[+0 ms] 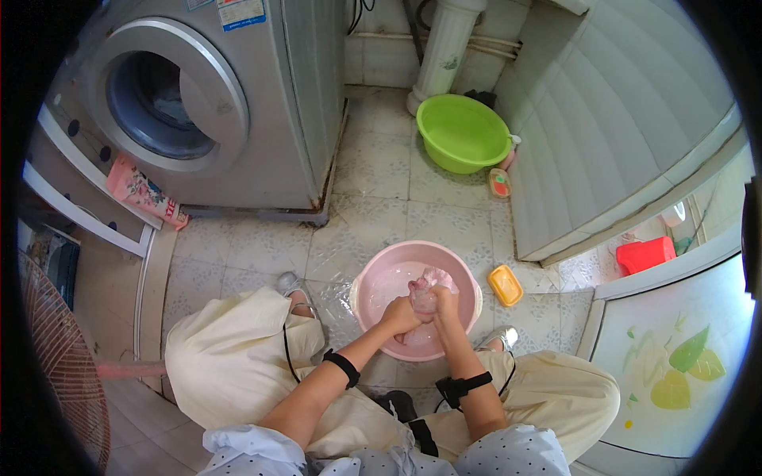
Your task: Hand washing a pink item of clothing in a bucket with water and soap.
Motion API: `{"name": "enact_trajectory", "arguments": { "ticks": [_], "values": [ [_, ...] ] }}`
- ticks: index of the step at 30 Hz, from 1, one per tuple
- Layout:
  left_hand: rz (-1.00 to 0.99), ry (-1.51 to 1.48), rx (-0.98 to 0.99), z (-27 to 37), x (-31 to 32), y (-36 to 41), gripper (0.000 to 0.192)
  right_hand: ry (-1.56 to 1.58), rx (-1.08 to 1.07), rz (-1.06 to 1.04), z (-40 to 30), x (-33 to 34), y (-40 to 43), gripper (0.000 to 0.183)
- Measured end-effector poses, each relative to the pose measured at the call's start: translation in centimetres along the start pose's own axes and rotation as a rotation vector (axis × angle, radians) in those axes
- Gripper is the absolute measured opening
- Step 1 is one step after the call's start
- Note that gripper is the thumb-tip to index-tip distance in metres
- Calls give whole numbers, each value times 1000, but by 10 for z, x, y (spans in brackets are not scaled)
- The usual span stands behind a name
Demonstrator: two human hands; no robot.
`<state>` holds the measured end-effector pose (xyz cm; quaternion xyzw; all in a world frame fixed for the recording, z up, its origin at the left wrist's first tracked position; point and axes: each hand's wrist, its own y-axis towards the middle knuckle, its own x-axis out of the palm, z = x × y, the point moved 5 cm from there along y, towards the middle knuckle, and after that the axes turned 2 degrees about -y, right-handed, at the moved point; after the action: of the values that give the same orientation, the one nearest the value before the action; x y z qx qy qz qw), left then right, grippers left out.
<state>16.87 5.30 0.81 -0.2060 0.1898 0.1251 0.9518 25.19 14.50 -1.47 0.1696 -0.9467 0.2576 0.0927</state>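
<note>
A pink plastic basin (381,268) with pale handles stands on the tiled floor between my feet. Over it, a wet pink cloth (424,297) is bunched up between my two hands. My left hand (402,315) grips its lower left part. My right hand (444,302) is closed around the cloth's right side. A little water seems to lie in the bottom of the basin. Just right of the basin sits a yellow soap dish (505,285); what it holds is hard to make out.
A front-loading washing machine (256,149) stands at the upper left, beside a pink printed bag (146,190). A green basin (464,134) and a small soap box (499,182) are by the wall. A red plastic container (646,256) lies right; a fan guard (59,357) is left.
</note>
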Motion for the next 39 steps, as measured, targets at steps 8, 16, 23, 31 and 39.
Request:
{"name": "enact_trajectory", "arguments": {
  "ticks": [8,16,23,31,39],
  "values": [
    [-238,-326,-237,-16,-2,1,56,44,93,-191,17,0,14,14],
    [-442,-370,-318,5,-8,-12,54,188,239,-523,29,-5,25,48],
    [-18,-267,-234,-39,-5,11,47,-86,-42,-417,-6,12,10,60],
    [222,332,-137,-7,-10,-3,35,-1021,-552,238,0,37,-25,98],
    [200,339,77,15,-2,-8,33,171,29,-57,33,-5,8,29]
  ]
}}
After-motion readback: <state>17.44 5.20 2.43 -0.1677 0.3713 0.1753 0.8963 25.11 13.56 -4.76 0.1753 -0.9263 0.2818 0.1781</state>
